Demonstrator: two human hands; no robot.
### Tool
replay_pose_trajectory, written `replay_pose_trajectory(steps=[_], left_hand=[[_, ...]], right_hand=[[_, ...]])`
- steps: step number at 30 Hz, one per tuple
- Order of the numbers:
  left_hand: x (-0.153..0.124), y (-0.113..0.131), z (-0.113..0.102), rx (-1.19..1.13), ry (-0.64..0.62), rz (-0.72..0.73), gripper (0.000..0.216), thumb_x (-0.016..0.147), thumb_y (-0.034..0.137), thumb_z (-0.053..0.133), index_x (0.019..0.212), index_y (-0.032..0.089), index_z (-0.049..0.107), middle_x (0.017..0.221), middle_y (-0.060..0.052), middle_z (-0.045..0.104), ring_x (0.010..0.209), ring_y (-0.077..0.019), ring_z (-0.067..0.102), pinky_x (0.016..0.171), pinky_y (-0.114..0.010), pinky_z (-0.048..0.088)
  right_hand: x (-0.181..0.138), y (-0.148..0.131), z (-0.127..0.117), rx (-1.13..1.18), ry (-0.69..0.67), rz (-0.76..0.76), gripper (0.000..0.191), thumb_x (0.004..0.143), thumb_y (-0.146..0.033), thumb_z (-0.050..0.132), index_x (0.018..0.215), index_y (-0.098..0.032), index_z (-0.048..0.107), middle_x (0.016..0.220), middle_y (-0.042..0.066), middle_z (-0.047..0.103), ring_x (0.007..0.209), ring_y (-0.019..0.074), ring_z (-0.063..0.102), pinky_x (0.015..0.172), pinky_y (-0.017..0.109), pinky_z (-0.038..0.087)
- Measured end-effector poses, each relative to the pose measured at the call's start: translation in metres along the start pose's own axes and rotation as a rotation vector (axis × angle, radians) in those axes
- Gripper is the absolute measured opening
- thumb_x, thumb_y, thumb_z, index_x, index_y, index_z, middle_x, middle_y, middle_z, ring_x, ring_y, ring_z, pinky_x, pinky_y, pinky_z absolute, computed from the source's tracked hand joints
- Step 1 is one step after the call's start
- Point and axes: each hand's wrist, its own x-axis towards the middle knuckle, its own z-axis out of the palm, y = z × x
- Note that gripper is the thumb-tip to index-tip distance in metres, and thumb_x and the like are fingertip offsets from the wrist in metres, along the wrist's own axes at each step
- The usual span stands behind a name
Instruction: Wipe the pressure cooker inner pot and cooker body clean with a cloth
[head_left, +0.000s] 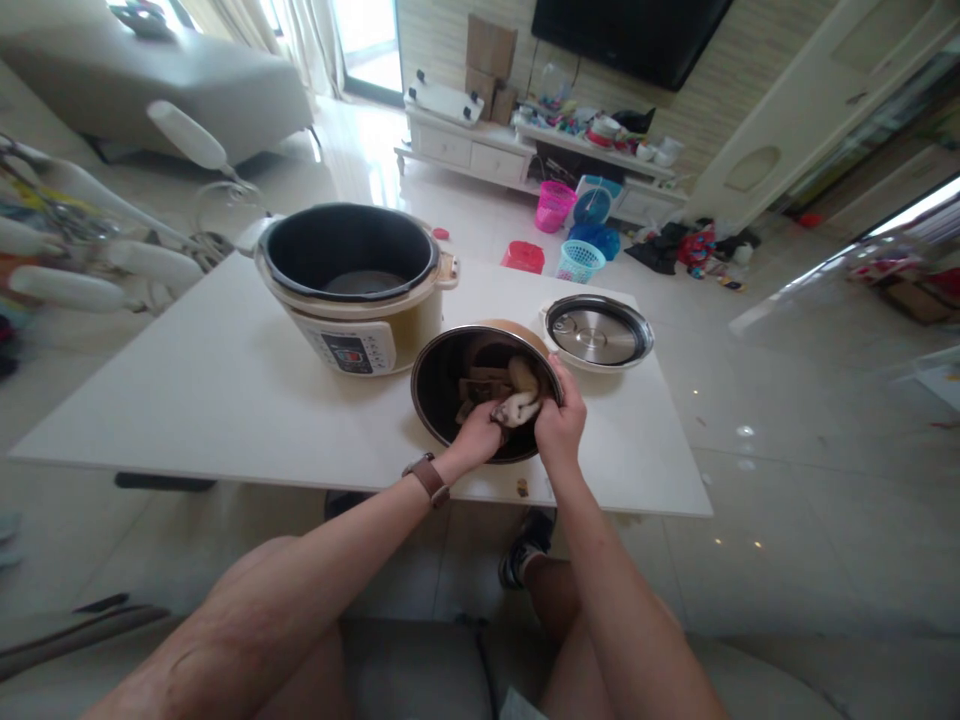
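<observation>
The dark-lined inner pot (439, 385) is tilted with its mouth toward me, over the front part of the white table (225, 400). My right hand (561, 415) grips its right rim, thumb at the edge and fingers around the outside. Inside the mouth, my left hand (478, 436), with a brown-strapped watch on the wrist, is closed on a crumpled whitish cloth (519, 408). Its fingertips are partly hidden by the cloth and shadow. Behind and to the left stands the cream electric pressure cooker (416, 325), its top uncovered.
A round lid (596, 340) lies with its metal underside up at the table's right. Small brown bits (523, 488) sit near the front edge. White-handled utensils (187, 135) are at the left. Beyond the table are a pink basket (555, 205) and a light-blue basket (580, 262) on the floor.
</observation>
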Motion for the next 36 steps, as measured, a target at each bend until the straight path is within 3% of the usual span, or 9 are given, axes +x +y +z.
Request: replay_pose_trajectory(steps=[3,6,9,14,16,25,28,32,36], left_hand=[[-0.001,0.0,0.001,0.069,-0.074,0.074,0.06,0.081,-0.004,0.045,0.128,0.015,0.078,0.129,-0.009,0.08,0.123,-0.0242,0.072,0.114,-0.04,0.054],[-0.007,-0.001,-0.011,0.37,-0.266,0.193,0.058,0.084,-0.002,0.048,0.125,0.022,0.081,0.135,-0.008,0.077,0.128,-0.0245,0.069,0.115,-0.037,0.052],[-0.011,0.001,-0.027,0.684,-0.341,0.164,0.048,0.094,0.004,0.051,0.125,0.023,0.082,0.127,-0.013,0.077,0.121,-0.0288,0.071,0.109,-0.041,0.054],[-0.01,0.008,-0.042,0.931,-0.309,0.138,0.038,0.099,0.009,0.051,0.111,0.019,0.086,0.117,-0.016,0.077,0.119,-0.0334,0.069,0.107,-0.046,0.052],[-0.01,0.008,-0.044,0.945,-0.32,0.15,0.038,0.097,0.007,0.053,0.111,0.02,0.086,0.117,-0.016,0.077,0.119,-0.0327,0.069,0.108,-0.045,0.052],[-0.015,-0.001,-0.038,0.806,-0.306,0.106,0.046,0.096,0.006,0.051,0.129,0.021,0.078,0.127,-0.014,0.079,0.118,-0.0297,0.075,0.107,-0.043,0.057],[-0.006,-0.003,-0.028,0.446,-0.228,0.067,0.051,0.097,0.006,0.048,0.139,0.022,0.072,0.136,-0.011,0.077,0.129,-0.0269,0.071,0.116,-0.044,0.053],[0.004,-0.003,-0.01,-0.066,-0.102,0.002,0.05,0.098,0.014,0.054,0.147,0.014,0.065,0.139,-0.012,0.076,0.137,-0.0275,0.066,0.122,-0.047,0.049],[-0.005,0.001,-0.002,0.082,-0.155,0.071,0.058,0.093,0.005,0.052,0.148,0.019,0.065,0.149,-0.009,0.071,0.139,-0.0251,0.064,0.124,-0.042,0.047]], right_hand=[[0.001,-0.003,0.0,-0.008,0.034,0.042,0.043,0.089,-0.021,0.051,0.125,-0.022,0.074,0.141,0.009,0.074,0.138,0.023,0.065,0.127,0.047,0.044],[0.009,0.001,-0.006,-0.04,0.086,0.105,0.023,0.088,-0.028,0.055,0.104,-0.023,0.071,0.13,0.011,0.078,0.128,0.0258,0.07,0.119,0.047,0.05],[0.021,0.011,-0.017,-0.076,0.121,0.178,0.015,0.081,-0.028,0.06,0.094,-0.023,0.066,0.123,0.013,0.079,0.118,0.0286,0.073,0.111,0.049,0.055],[0.033,0.014,-0.032,-0.029,-0.022,0.113,0.065,0.069,-0.014,0.057,0.133,-0.019,0.069,0.14,0.012,0.074,0.133,0.0285,0.068,0.121,0.052,0.05],[0.033,0.009,-0.032,-0.017,-0.095,0.042,0.07,0.07,-0.012,0.053,0.137,-0.021,0.072,0.144,0.008,0.073,0.14,0.0264,0.065,0.128,0.051,0.043],[0.024,-0.005,-0.023,-0.042,-0.136,-0.077,0.067,0.075,-0.009,0.047,0.13,-0.026,0.08,0.14,-0.001,0.075,0.139,0.0226,0.067,0.129,0.048,0.045],[0.022,-0.006,-0.023,-0.056,-0.146,-0.088,0.067,0.075,-0.009,0.047,0.131,-0.027,0.079,0.141,-0.002,0.075,0.14,0.0219,0.066,0.129,0.047,0.045],[0.021,-0.003,-0.022,-0.037,-0.11,-0.039,0.065,0.074,-0.01,0.049,0.129,-0.026,0.08,0.139,-0.001,0.076,0.137,0.0236,0.068,0.128,0.048,0.047],[0.022,0.004,-0.021,-0.019,-0.042,0.011,0.063,0.074,-0.012,0.049,0.127,-0.023,0.081,0.135,0.002,0.078,0.134,0.0254,0.07,0.126,0.048,0.048]])
